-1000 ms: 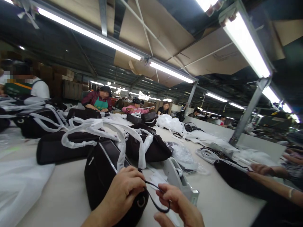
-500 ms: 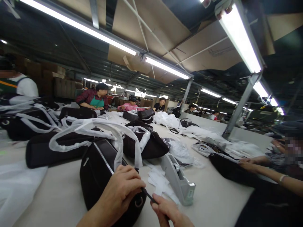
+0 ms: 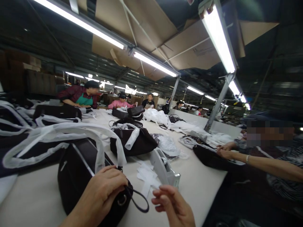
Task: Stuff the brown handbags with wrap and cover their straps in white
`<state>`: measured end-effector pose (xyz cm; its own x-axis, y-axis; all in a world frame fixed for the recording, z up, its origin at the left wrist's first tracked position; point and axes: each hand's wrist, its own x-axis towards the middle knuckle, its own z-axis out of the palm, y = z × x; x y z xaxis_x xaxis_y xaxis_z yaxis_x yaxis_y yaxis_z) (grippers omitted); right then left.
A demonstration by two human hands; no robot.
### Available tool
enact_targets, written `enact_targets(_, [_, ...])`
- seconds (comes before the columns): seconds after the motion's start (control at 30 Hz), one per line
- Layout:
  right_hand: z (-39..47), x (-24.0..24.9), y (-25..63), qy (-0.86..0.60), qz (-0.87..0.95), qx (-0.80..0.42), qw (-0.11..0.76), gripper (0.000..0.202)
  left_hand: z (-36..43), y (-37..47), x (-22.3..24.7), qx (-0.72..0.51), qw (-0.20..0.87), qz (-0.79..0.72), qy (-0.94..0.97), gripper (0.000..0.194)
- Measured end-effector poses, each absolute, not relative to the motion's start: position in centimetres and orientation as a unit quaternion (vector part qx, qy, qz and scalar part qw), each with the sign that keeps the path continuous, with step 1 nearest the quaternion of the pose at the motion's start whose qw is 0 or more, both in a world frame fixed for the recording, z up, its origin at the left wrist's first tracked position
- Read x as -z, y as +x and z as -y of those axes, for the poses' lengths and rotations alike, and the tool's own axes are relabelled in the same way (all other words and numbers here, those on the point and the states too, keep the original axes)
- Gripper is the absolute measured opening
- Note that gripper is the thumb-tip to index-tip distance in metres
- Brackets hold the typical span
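A black handbag (image 3: pixel 73 173) with a silver zip line stands in front of me, its handles (image 3: pixel 119 145) wrapped in white material. My left hand (image 3: pixel 104 189) is closed over the bag's right end, near the handle's foot. From under its fingers a thin black strap (image 3: pixel 145 208) loops out to the right. A metal ring (image 3: pixel 122 200) shows on the end panel just below. To the right of the loop, my right hand (image 3: pixel 174 201) is in the air with curled, parted fingers and holds nothing. What the left fingertips grip is partly hidden.
Beyond my right hand are a grey tape dispenser (image 3: pixel 163 167) and white slips (image 3: pixel 148 178). Another black bag (image 3: pixel 132 140) lies behind them. At right, a co-worker's hands (image 3: pixel 226 151) work on a dark bag (image 3: pixel 208 159). More people sit along the far table.
My right hand has let go of the black strap and moved slightly right, with its fingers parted. The strap now hangs as a loop. The view has turned to the right.
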<state>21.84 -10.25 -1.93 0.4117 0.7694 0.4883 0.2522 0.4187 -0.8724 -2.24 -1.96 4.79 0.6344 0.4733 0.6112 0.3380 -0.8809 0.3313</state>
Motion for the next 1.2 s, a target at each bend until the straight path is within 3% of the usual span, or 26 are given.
enact_targets(0.13, [9.6,4.0,27.3,-0.607,0.542,-0.170,0.556,0.036,0.9,-2.9,-4.6,-0.389,0.085,-0.255,0.881,0.022])
enact_targets(0.23, [8.1,6.4,28.2,-0.609,0.661,-0.070,0.433,0.024,0.5,-3.2,-4.7,-0.394,0.069,-0.270,0.876,0.021])
enact_targets(0.37, [4.8,8.4,27.0,-0.567,0.778,0.093,0.253,0.043,0.7,-3.0,-4.9,-0.409,0.050,-0.271,0.870,0.022])
enact_targets(0.43, [3.1,8.5,26.5,-0.558,0.794,0.119,0.212,0.041,0.9,-2.8,-5.0,-0.404,0.050,-0.280,0.869,0.023])
enact_targets(0.57, [1.6,8.1,26.5,-0.521,0.820,0.089,0.218,0.030,1.1,-2.5,-5.2,-0.382,0.064,-0.300,0.872,0.024])
enact_targets(0.7, [1.5,7.6,26.8,-0.510,0.811,0.048,0.282,0.029,1.2,-2.3,-5.1,-0.379,0.079,-0.317,0.866,0.023])
enact_targets(1.0, [2.0,1.5,26.4,-0.550,0.671,-0.151,0.474,0.050,1.2,-2.1,-5.0,-0.371,0.072,-0.326,0.867,0.022])
enact_targets(1.13, [4.1,-1.2,25.1,-0.552,0.652,-0.210,0.475,0.049,1.2,-2.2,-4.9,-0.376,0.062,-0.327,0.865,0.023])
enact_targets(1.2, [5.1,-2.3,24.5,-0.549,0.688,-0.169,0.444,0.045,1.2,-2.1,-4.9,-0.381,0.055,-0.325,0.864,0.024])
